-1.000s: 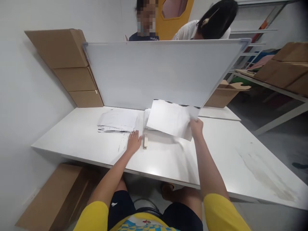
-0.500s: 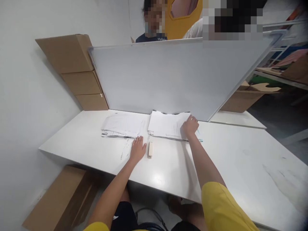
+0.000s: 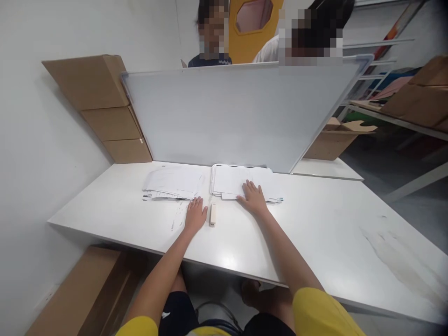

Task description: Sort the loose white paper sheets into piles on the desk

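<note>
Two stacks of paper lie side by side on the white table (image 3: 315,224), in front of an upright whiteboard. My right hand (image 3: 254,198) rests with fingers stretched out on the front edge of the right paper stack (image 3: 231,179). Flat on the table, my left hand (image 3: 196,214) has its fingertips at the near right corner of the left paper stack (image 3: 171,182). A small cream stapler (image 3: 213,214) stands between the hands, just right of my left thumb, with neither hand holding it.
The whiteboard (image 3: 224,112) closes off the table's back. Stacked cardboard boxes (image 3: 115,123) stand at its left end, and an open carton (image 3: 325,142) at its right. Two people are behind the board. Another cardboard box (image 3: 77,284) sits below the table at left.
My right hand has moved left and nearer from the right stack's right end, its fingers now spread flat. My left hand stays by the left stack. The view has shifted slightly.
</note>
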The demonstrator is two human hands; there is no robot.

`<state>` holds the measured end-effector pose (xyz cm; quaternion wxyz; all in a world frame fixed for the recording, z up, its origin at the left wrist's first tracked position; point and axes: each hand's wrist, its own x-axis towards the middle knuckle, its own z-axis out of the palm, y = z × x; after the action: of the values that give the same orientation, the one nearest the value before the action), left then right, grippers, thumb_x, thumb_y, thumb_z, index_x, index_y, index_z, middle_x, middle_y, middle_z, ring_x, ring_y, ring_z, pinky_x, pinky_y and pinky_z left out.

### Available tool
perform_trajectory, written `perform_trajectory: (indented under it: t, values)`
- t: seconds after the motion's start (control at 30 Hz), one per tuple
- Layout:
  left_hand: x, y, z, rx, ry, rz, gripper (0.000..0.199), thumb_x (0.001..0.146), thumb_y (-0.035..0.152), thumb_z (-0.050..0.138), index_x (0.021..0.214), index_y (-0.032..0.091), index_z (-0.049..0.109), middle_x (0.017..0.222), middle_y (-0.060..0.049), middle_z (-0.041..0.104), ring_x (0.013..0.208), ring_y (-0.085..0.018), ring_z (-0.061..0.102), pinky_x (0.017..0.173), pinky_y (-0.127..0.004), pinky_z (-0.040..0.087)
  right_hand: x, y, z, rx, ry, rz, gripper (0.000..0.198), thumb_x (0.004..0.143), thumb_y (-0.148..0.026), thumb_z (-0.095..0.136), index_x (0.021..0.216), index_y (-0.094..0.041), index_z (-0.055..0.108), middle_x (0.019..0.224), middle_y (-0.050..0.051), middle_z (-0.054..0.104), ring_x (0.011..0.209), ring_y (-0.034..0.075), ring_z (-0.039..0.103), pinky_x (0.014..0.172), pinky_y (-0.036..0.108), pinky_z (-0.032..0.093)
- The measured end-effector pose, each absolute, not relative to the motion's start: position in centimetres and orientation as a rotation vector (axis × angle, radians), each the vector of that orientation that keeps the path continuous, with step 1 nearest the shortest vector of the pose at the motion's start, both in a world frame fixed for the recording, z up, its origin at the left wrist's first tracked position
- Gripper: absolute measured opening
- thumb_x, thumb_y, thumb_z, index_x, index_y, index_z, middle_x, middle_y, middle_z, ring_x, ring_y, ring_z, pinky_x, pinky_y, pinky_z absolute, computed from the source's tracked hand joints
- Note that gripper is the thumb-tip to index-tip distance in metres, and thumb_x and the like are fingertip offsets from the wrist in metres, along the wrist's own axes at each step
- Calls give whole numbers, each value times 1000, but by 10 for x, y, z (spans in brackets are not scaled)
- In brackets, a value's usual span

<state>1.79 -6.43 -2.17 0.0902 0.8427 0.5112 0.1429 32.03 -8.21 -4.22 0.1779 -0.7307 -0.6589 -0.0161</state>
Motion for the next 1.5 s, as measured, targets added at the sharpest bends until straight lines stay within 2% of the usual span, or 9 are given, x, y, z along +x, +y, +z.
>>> perform_trajectory:
  t: [0.1, 0.33, 0.5, 0.6, 0.7, 0.83, 0.9, 1.3, 1.5]
  values:
    - [18, -64, -23, 2510, 1529, 428, 51, 100, 36, 27, 143, 13, 43, 153, -12, 39, 146, -25, 28, 120, -45, 21, 305, -85, -42, -1985, -1965, -94, 70, 92, -57, 42, 148, -17, 35, 159, 14, 24, 147, 30, 21, 118, 53, 9]
    - [16, -63, -24, 2515, 1529, 428, 51, 100, 35, 27, 143, 14, 42, 153, -12, 39, 146, -25, 27, 120, -46, 22, 285, -55, -33, -1893, -1928, -86, 57, 94, -49, 43, 139, -14, 46, 145, 17, 49, 137, 30, 38, 114, 48, 21]
    - [15, -62, -27, 2512, 1544, 413, 51, 100, 36, 27, 143, 13, 42, 154, -12, 38, 146, -24, 27, 120, -44, 21, 282, -44, -31, -1831, -1958, -125, 51, 91, -51, 49, 127, -17, 55, 136, 15, 56, 124, 30, 48, 106, 42, 31]
    - [16, -62, -27, 2513, 1542, 421, 50, 100, 36, 28, 143, 15, 42, 154, -11, 37, 146, -24, 26, 120, -44, 21, 279, -50, -31, -1805, -1955, -169, 49, 93, -51, 46, 126, -17, 57, 134, 15, 58, 121, 30, 50, 104, 41, 31]
    - [17, -62, -26, 2510, 1533, 436, 50, 100, 36, 28, 143, 16, 42, 154, -11, 38, 146, -25, 27, 120, -45, 21, 278, -57, -33, -1816, -1933, -193, 55, 92, -51, 47, 134, -16, 51, 142, 15, 52, 129, 30, 44, 110, 43, 25]
    - [17, -62, -24, 2495, 1520, 433, 51, 99, 36, 28, 143, 14, 42, 154, -12, 38, 146, -26, 27, 120, -46, 22, 294, -65, -41, -1971, -1868, -173, 71, 89, -54, 49, 147, -13, 37, 155, 14, 35, 145, 31, 24, 117, 48, 10]
    - [17, -62, -23, 2499, 1518, 434, 51, 99, 36, 28, 143, 13, 42, 154, -12, 38, 146, -26, 26, 120, -46, 21, 307, -69, -46, -2079, -1778, -137, 80, 87, -58, 49, 148, -10, 32, 157, 16, 29, 147, 32, 17, 118, 51, 7]
    - [18, -59, -27, 2497, 1504, 435, 51, 100, 36, 26, 144, 15, 42, 155, -11, 36, 147, -25, 24, 121, -45, 20, 333, -65, -45, -2096, -1744, -14, 75, 88, -62, 48, 143, -13, 41, 154, 16, 36, 147, 29, 20, 118, 51, 5]
    - [22, -59, -28, 2495, 1495, 457, 48, 99, 34, 32, 141, 14, 46, 154, -11, 39, 146, -25, 28, 120, -44, 21, 308, -105, -45, -2092, -1710, -82, 80, 88, -60, 46, 150, -14, 29, 161, 15, 19, 149, 30, 7, 118, 53, 4]
